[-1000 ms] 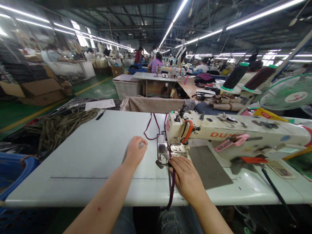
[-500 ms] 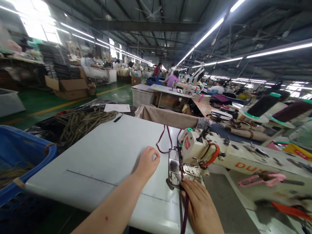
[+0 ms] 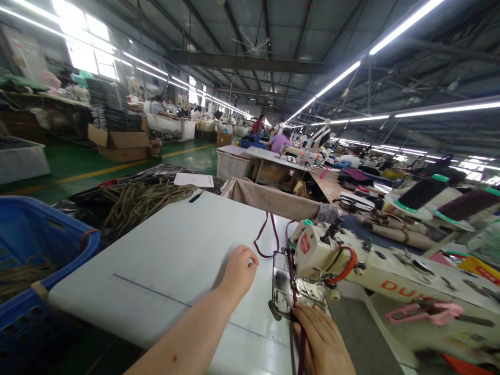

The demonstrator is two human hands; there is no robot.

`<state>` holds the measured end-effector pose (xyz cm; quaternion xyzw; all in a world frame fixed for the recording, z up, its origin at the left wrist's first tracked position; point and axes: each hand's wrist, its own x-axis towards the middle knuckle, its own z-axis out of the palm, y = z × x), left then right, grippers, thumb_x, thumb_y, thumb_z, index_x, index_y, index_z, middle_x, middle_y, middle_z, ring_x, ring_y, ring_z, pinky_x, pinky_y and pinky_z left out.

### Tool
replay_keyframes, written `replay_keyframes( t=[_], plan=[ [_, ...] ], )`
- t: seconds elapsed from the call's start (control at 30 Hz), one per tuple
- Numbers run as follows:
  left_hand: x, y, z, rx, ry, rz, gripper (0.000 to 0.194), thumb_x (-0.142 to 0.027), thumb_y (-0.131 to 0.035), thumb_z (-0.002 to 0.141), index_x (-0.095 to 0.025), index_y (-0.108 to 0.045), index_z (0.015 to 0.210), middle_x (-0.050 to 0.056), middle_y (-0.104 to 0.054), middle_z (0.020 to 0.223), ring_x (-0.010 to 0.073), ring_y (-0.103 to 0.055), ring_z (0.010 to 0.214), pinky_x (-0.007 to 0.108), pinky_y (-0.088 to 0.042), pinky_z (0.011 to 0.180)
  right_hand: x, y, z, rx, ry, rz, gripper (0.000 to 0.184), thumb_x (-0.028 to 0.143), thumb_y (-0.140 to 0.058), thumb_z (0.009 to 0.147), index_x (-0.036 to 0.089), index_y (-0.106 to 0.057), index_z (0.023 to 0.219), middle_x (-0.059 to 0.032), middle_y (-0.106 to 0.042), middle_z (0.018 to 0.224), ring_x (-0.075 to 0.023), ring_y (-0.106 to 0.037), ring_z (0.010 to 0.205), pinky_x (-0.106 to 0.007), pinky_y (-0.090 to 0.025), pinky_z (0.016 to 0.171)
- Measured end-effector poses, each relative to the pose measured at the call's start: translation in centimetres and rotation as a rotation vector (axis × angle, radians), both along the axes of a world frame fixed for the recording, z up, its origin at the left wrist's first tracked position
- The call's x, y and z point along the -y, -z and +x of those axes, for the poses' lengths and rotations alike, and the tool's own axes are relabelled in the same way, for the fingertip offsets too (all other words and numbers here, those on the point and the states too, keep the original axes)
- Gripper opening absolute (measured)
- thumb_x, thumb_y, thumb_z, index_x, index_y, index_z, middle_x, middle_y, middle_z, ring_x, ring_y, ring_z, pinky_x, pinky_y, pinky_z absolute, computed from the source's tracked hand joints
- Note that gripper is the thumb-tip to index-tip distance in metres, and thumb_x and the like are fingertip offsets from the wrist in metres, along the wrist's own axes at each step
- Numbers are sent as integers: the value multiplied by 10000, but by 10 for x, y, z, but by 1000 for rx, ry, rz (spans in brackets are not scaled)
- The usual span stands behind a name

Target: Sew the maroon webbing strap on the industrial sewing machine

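My left hand [image 3: 239,271] rests on the white sewing table [image 3: 167,260] as a loose fist, left of the machine's presser area; nothing shows in it. My right hand [image 3: 322,341] lies at the bottom edge, fingers pressed together on a dark purple strap [image 3: 300,344] that runs under the presser foot [image 3: 291,291] of the cream sewing machine [image 3: 351,265]. Behind the needle the same strap comes out in a loop [image 3: 267,239] on the table.
A blue plastic basket [image 3: 35,245] stands at the left. A heap of olive straps [image 3: 140,200] and a paper sheet [image 3: 194,180] lie beyond the table's far left corner. Thread cones [image 3: 422,191] stand at the right. Other workers sit at benches far back.
The view has swung up and to the left, so the machine and both hands sit lower right in frame. My hands keep their places on the table and strap.
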<state>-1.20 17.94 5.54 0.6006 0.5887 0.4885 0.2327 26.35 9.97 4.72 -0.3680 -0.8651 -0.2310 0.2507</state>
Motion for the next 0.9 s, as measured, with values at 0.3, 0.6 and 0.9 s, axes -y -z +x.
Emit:
replay_keyframes(
  t=[0.3, 0.6, 0.9],
  plan=[
    [-1, 3, 0, 0, -8, 31, 335, 85, -506, 736, -216, -653, 730, 31, -652, 918, 209, -642, 941, 365, -532, 930, 2, 0, -2, -46, -4, -34, 292, 333, -537, 1093, 233, -719, 1298, -86, -787, 1263, -261, -767, 1124, -444, -618, 1025],
    [-5, 4, -1, -11, 11, 9, 322, 73, -524, 733, -216, -661, 701, 30, -670, 916, 215, -646, 967, 373, -524, 948, 5, -5, -6, -53, 1, -49, 295, 320, -526, 1101, 203, -693, 1315, -86, -786, 1268, -255, -762, 1136, -459, -612, 1024],
    [-5, 5, -2, -16, 14, 1, 320, 71, -540, 738, -220, -666, 692, 24, -678, 908, 214, -651, 958, 369, -522, 939, 7, -6, -9, -67, 4, -77, 294, 320, -504, 1114, 209, -688, 1315, -85, -785, 1271, -258, -758, 1142, -460, -596, 1045]
  ],
)
